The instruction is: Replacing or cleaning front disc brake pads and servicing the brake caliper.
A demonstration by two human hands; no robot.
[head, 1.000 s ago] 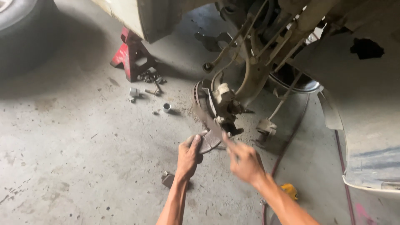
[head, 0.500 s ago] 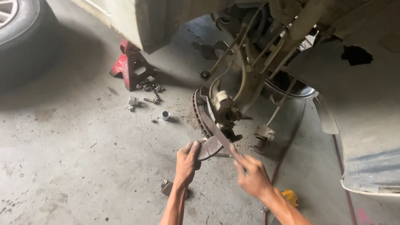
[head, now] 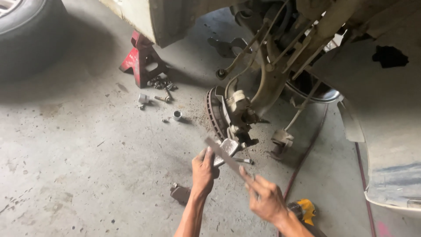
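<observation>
While my left hand (head: pixel 204 169) grips the brake pad (head: pixel 225 149), my right hand (head: pixel 265 199) clasps a flat file (head: pixel 223 156), its long axis slanting across the pad.

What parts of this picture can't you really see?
- Head view: the flat metal strip in the right hand is motion-blurred.
- The grey part at the left hand is partly covered by fingers.
- The small bits by the red stand are too small.
- The tyre is cut off.
</observation>
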